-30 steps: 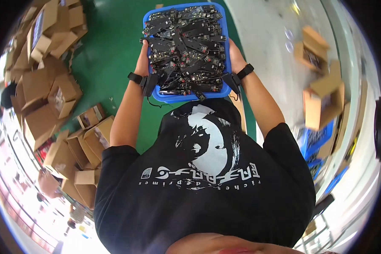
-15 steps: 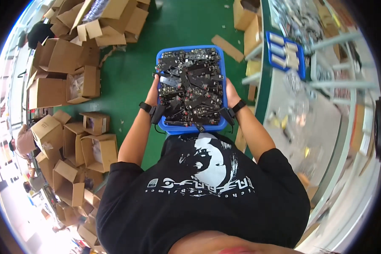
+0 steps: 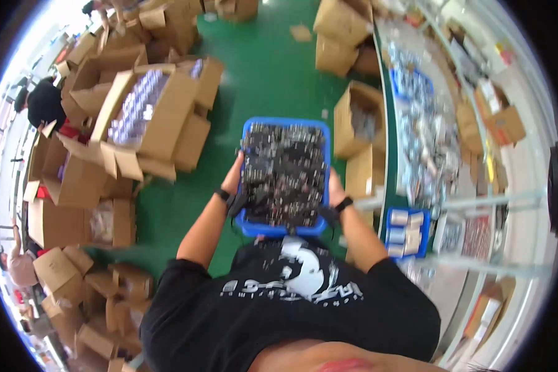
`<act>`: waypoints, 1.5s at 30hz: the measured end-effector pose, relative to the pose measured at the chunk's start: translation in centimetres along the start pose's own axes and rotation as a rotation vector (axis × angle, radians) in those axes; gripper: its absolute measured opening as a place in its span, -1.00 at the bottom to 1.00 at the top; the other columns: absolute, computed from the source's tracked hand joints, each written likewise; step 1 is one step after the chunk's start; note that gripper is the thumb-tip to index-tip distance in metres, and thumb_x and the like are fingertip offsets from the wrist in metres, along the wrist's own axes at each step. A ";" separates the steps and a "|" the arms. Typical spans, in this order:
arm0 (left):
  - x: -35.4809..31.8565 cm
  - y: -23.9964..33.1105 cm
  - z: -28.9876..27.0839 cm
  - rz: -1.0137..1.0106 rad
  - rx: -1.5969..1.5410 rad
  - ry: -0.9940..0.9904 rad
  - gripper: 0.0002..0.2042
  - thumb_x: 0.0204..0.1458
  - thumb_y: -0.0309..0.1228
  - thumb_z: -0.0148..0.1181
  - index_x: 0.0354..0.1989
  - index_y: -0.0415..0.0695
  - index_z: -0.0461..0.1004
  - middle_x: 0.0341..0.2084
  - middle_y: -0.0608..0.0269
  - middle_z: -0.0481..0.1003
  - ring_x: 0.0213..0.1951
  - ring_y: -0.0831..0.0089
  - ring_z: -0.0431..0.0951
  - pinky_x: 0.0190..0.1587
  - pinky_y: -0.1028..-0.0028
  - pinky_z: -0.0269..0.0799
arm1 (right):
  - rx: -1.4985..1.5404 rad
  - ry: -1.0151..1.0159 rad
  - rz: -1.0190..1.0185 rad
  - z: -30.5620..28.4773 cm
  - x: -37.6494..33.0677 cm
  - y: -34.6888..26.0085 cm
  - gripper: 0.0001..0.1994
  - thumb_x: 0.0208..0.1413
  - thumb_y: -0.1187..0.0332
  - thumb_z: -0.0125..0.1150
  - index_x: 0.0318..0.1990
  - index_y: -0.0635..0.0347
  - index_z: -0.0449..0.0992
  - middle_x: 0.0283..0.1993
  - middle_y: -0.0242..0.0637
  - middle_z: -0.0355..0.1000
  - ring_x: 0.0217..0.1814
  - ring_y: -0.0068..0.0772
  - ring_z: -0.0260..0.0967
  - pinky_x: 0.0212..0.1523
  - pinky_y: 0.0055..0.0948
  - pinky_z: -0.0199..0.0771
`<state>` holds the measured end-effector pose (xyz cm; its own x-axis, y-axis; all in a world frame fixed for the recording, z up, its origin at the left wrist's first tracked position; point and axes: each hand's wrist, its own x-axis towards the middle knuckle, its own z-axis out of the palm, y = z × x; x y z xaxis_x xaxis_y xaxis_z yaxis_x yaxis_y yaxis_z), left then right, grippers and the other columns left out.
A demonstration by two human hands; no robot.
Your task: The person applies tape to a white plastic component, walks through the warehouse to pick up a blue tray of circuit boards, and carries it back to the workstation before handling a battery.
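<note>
A blue plastic tray, heaped with small black electronic parts, is held level in front of my body. My left hand grips its left side, and my right hand grips its right side. The fingers of both hands are mostly hidden at the tray's walls. Dark bands with black devices sit on both wrists. The small parts are blurred, so their exact kind is not clear.
Open cardboard boxes crowd the left, one with rows of purplish items. More boxes stand along the workbench at right. On it lie bagged parts and a blue tray of white blocks. Other people are at far left.
I have moved forward along the green floor with the tray; boxes and bench have slid down the view. The tray sits lower in the picture. Both hands keep their hold.
</note>
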<state>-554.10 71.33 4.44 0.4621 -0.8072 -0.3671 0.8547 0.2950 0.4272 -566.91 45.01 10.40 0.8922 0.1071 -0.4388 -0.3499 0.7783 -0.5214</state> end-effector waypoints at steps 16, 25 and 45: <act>42.9 43.7 -5.4 0.160 0.125 0.215 -0.34 0.09 0.18 -0.27 0.08 -0.17 0.31 -0.08 0.07 0.46 -0.08 0.21 0.48 0.03 0.22 0.35 | -0.078 -0.168 0.013 1.4 53.8 -35.8 -0.53 0.18 0.10 -0.26 0.02 0.28 0.36 -0.05 -0.14 0.42 -0.09 -0.23 0.41 -0.06 -0.23 0.44; 72.7 70.8 -6.2 0.078 0.075 0.042 -0.33 0.09 0.19 -0.28 0.08 -0.18 0.30 -0.10 0.07 0.47 -0.10 0.20 0.50 0.03 0.21 0.36 | -0.133 -0.058 -0.163 0.6 84.8 -58.9 -0.56 0.16 0.14 -0.20 0.05 0.27 0.35 -0.05 -0.13 0.42 -0.05 -0.20 0.39 0.04 -0.20 0.38; 134.3 123.5 -2.0 0.095 0.152 0.114 -0.36 0.11 0.14 -0.26 0.15 -0.15 0.22 -0.03 0.11 0.42 -0.03 0.24 0.45 0.09 0.27 0.31 | -0.075 -0.152 -0.036 -0.3 146.4 -114.0 -0.54 0.19 0.12 -0.25 0.08 0.25 0.32 0.02 -0.13 0.38 -0.02 -0.22 0.37 0.01 -0.23 0.41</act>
<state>-385.99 0.37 6.21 0.5702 -0.7140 -0.4063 0.7645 0.2800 0.5807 -396.46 -28.26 5.37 0.9353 0.1768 -0.3065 -0.3325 0.7354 -0.5904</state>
